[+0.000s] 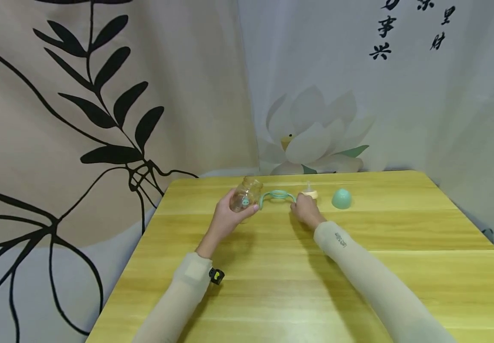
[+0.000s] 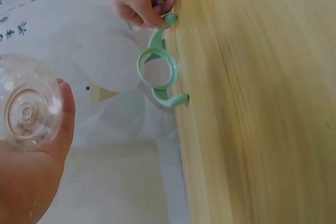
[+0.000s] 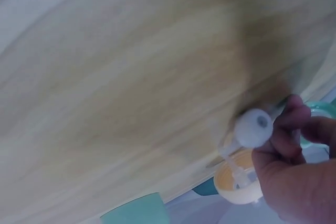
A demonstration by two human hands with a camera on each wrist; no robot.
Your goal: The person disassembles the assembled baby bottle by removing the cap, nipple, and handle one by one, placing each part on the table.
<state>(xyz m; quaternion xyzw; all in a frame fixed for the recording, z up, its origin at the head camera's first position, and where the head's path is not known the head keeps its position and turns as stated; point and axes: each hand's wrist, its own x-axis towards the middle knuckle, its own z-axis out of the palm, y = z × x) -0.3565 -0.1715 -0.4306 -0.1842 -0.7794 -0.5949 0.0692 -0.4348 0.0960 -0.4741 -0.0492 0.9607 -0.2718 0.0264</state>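
In the head view my left hand (image 1: 226, 216) grips a clear baby bottle (image 1: 247, 194), tilted and without a top, above the table. The left wrist view shows the base of the bottle (image 2: 29, 108) against the palm of the left hand (image 2: 31, 182). My right hand (image 1: 307, 210) pinches one end of a green two-handled bottle ring (image 1: 278, 194); the ring's open hoop (image 2: 138, 69) shows in the left wrist view. Close beside the right hand (image 3: 302, 174) is a cream collar with a clear teat (image 1: 309, 192), with a straw and white ball weight (image 3: 253, 128).
A green dome cap (image 1: 341, 199) stands on the table to the right of the teat. The wooden table (image 1: 255, 295) runs back to a printed curtain (image 1: 204, 95) hanging just behind its far edge.
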